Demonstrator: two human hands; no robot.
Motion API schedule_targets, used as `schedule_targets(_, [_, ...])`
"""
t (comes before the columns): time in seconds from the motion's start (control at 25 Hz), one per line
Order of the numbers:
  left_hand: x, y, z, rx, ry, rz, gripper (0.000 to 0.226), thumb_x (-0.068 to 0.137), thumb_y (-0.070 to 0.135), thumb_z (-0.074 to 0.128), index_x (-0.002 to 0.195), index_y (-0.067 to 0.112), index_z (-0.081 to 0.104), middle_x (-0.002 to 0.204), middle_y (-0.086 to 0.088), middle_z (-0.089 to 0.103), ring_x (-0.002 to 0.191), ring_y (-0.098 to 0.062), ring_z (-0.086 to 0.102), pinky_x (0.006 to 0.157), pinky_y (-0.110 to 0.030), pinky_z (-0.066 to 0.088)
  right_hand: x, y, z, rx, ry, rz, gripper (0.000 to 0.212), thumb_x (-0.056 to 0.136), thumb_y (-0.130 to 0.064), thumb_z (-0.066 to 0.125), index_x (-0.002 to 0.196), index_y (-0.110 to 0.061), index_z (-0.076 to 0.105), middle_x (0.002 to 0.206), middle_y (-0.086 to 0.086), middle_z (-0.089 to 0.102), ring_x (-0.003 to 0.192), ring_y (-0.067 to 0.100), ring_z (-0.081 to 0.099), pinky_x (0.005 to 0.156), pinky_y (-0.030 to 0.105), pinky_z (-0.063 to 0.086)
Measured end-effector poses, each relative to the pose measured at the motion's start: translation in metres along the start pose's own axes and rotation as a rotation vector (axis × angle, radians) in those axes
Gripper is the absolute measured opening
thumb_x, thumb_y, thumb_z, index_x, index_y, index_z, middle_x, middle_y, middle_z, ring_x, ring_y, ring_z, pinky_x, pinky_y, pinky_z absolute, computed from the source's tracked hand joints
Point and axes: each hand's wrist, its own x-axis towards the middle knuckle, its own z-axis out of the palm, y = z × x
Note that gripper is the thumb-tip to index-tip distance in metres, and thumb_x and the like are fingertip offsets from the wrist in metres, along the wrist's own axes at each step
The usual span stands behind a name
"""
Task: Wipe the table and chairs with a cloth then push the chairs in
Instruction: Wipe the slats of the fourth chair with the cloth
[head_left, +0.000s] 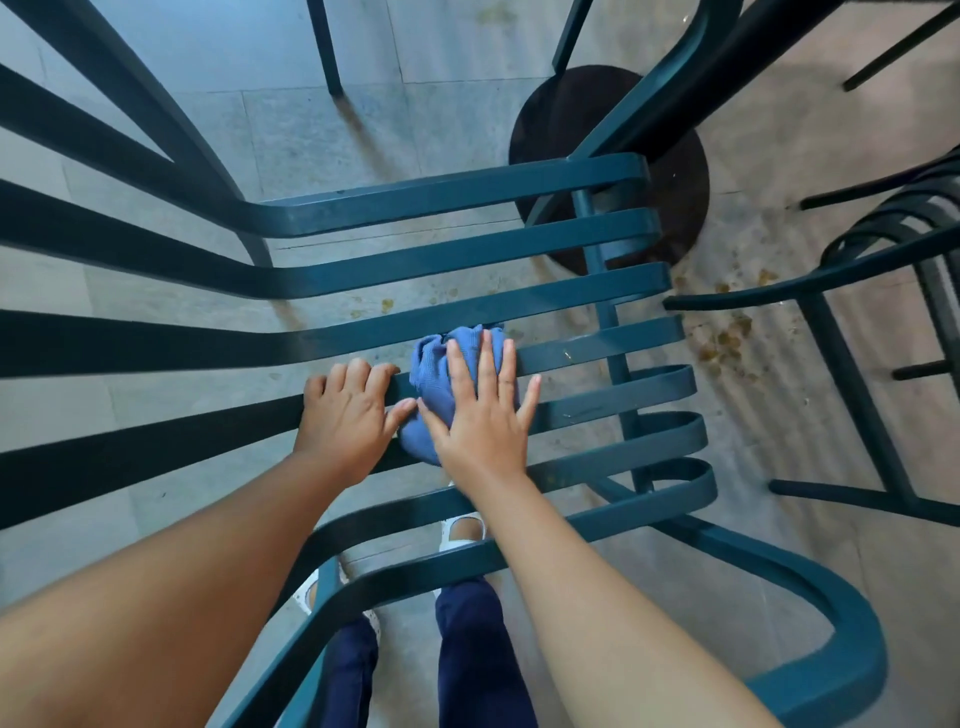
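Head view, looking straight down through a teal slatted chair (545, 249). Right hand (480, 410) lies flat, fingers spread, pressing a bunched blue cloth (434, 358) onto the middle seat slats. Left hand (350, 410) curls over one slat just beside the cloth, steadying the chair. Bench's round dark base (685, 208) stands beyond; a second chair (883, 291) sits to the right.

Risk, as I judge it: gaps between slats are wide, so a loose fold could slip through and drop to the floor (311, 140), which shows crumbs and stains near the base.
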Motion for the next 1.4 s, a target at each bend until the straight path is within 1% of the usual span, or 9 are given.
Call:
schedule_targets(0.16, [0.0, 0.002, -0.007, 0.013, -0.07, -0.053, 0.055, 0.091, 0.059, 0.028, 0.12, 0.019, 0.051, 0.11, -0.007, 0.053, 0.105, -0.028, 0.049, 0.087, -0.04, 0.031, 0.015, 0.06, -0.007, -0.036, 0.088, 0.028, 0.065, 0.085, -0.051, 0.042, 0.143, -0.024, 0.033, 0.154, 0.008, 0.025, 0.144, 0.031, 0.012, 0.109, 0.06, 0.002])
schedule_targets(0.24, [0.0, 0.006, -0.012, 0.004, -0.099, -0.104, 0.059, 0.089, 0.063, 0.024, 0.125, 0.021, 0.046, 0.118, -0.005, 0.05, 0.112, -0.025, 0.044, 0.092, -0.039, 0.028, 0.023, 0.074, -0.012, 0.0, 0.09, 0.166, 0.065, 0.087, -0.05, 0.041, 0.145, -0.024, 0.03, 0.156, 0.008, 0.017, 0.145, 0.03, 0.006, 0.11, 0.058, -0.002])
schedule_targets(0.4, [0.01, 0.047, -0.012, -0.061, -0.11, -0.197, 0.06, 0.09, 0.064, 0.023, 0.128, 0.021, 0.043, 0.122, -0.005, 0.045, 0.115, -0.025, 0.038, 0.097, -0.042, 0.023, 0.025, 0.031, -0.014, 0.199, 0.085, 0.495, 0.074, 0.09, -0.045, 0.049, 0.15, -0.015, 0.017, 0.156, 0.018, -0.001, 0.144, 0.036, -0.003, 0.113, 0.054, -0.001])
schedule_targets(0.56, [0.026, 0.1, -0.006, -0.164, -0.074, -0.153, 0.053, 0.094, 0.056, 0.018, 0.132, 0.025, 0.039, 0.122, -0.005, 0.042, 0.116, -0.026, 0.034, 0.105, -0.043, 0.013, 0.026, 0.047, -0.013, 0.177, 0.075, 0.421, 0.078, 0.089, -0.053, 0.046, 0.15, -0.015, 0.014, 0.156, 0.02, -0.003, 0.144, 0.037, -0.006, 0.112, 0.053, -0.005])
schedule_targets(0.76, [0.03, 0.106, -0.005, -0.196, -0.074, -0.29, 0.055, 0.09, 0.064, 0.027, 0.124, 0.024, 0.045, 0.119, -0.004, 0.042, 0.116, -0.026, 0.033, 0.108, -0.043, 0.01, 0.035, 0.08, -0.018, 0.157, 0.093, 0.416, 0.079, 0.089, -0.057, 0.042, 0.15, -0.015, 0.014, 0.156, 0.019, -0.004, 0.144, 0.036, -0.007, 0.112, 0.054, -0.004])
schedule_targets(0.96, [0.032, 0.107, -0.009, -0.179, -0.103, -0.295, 0.057, 0.089, 0.066, 0.025, 0.12, 0.023, 0.045, 0.119, -0.004, 0.042, 0.116, -0.027, 0.034, 0.108, -0.044, 0.011, 0.041, 0.103, -0.026, 0.158, 0.063, 0.39, 0.076, 0.091, -0.056, 0.04, 0.15, -0.015, 0.014, 0.157, 0.017, -0.005, 0.144, 0.035, -0.008, 0.112, 0.056, -0.003])
schedule_targets(1.08, [0.032, 0.101, -0.013, -0.196, -0.166, -0.266, 0.053, 0.091, 0.063, 0.025, 0.123, 0.024, 0.042, 0.122, -0.003, 0.039, 0.12, -0.026, 0.032, 0.109, -0.044, 0.009, 0.045, 0.125, -0.031, 0.146, 0.07, 0.374, 0.07, 0.091, -0.053, 0.042, 0.148, -0.017, 0.022, 0.158, 0.013, 0.003, 0.145, 0.033, -0.003, 0.111, 0.058, 0.001])
schedule_targets(1.16, [0.032, 0.1, -0.015, -0.198, -0.195, -0.256, 0.052, 0.091, 0.062, 0.025, 0.124, 0.024, 0.041, 0.123, -0.003, 0.039, 0.12, -0.026, 0.031, 0.11, -0.045, 0.009, 0.052, 0.141, -0.036, 0.159, 0.109, 0.386, 0.064, 0.091, -0.048, 0.047, 0.143, -0.015, 0.033, 0.156, 0.014, 0.015, 0.144, 0.033, 0.008, 0.109, 0.06, 0.011])
schedule_targets(1.4, [0.033, 0.099, -0.015, -0.19, -0.207, -0.26, 0.054, 0.091, 0.063, 0.024, 0.123, 0.023, 0.04, 0.122, -0.004, 0.038, 0.118, -0.026, 0.031, 0.109, -0.044, 0.009, 0.082, 0.163, -0.057, 0.297, 0.152, 0.567, 0.047, 0.089, -0.04, 0.05, 0.129, -0.016, 0.049, 0.137, 0.011, 0.045, 0.123, 0.034, 0.04, 0.094, 0.045, 0.037])
